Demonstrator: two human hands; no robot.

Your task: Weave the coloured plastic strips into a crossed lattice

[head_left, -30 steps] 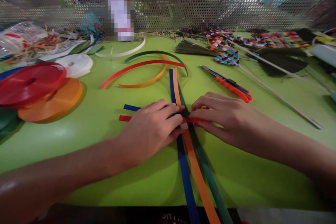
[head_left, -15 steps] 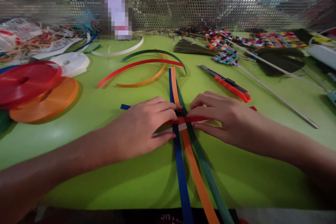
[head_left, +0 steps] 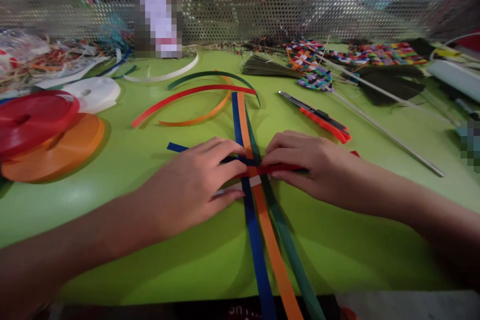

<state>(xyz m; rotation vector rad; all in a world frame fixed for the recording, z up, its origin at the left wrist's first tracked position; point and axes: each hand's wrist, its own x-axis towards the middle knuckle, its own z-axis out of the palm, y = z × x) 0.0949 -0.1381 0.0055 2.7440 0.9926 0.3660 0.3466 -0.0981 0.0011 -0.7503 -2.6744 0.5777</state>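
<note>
Three long flat strips, a blue one (head_left: 254,240), an orange one (head_left: 275,252) and a green one (head_left: 294,262), run side by side toward me over the table's front edge. Interlaced across them are a red strip (head_left: 275,168), a white strip (head_left: 230,188) and a shorter blue strip (head_left: 177,147). My left hand (head_left: 204,175) presses on the left of the crossing, its fingertips on the woven strips and the thumb by the long blue one. At the right, my right hand (head_left: 307,162) pinches the red strip; its thumb lies near the white strip's end, partly hidden.
Red (head_left: 45,117), orange (head_left: 71,145) and white (head_left: 101,92) strip rolls lie left. Loose curved strips, including a red one (head_left: 187,94), arc behind the crossing. A utility knife (head_left: 318,117), blade out, and a thin rod (head_left: 393,135) lie right. Perforated metal (head_left: 232,5) stands behind.
My right fingers have moved in closer to the crossing along the red strip. The short blue crosswise strip shows more beside my left fingers. The whole view has shifted slightly.
</note>
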